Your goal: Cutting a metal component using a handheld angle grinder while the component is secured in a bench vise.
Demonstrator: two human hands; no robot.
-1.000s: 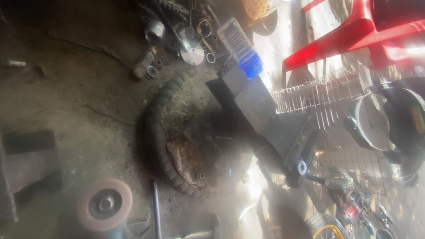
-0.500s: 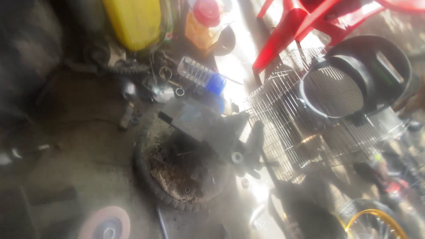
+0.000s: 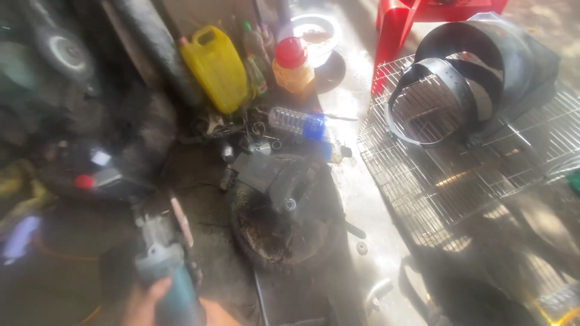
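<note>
Gripped an angle grinder [image 3: 162,253] by its teal body, low at the left, one hand [image 3: 148,302] wrapped shut around it, which hand impossible to tell; disc [image 3: 181,220] angled forward and clear of the floor. No second hand in view. Ahead, an old tyre [image 3: 284,226] with a metal block [image 3: 272,175] across it, probably as a rest. Beyond, a yellow jug [image 3: 219,67], a plastic bottle [image 3: 297,124], a wire rack [image 3: 471,169] bearing a welding mask [image 3: 468,78].

Ahead of the fingers [image 3: 158,288] gripping the angle grinder [image 3: 163,259], bare dirt floor [image 3: 208,205] leaves a narrow lane. Right of them the old tyre [image 3: 284,229] with metal pieces blocks passage; farther ahead, a yellow jerrycan [image 3: 216,67] and bottles [image 3: 295,124] crowd the way.
</note>
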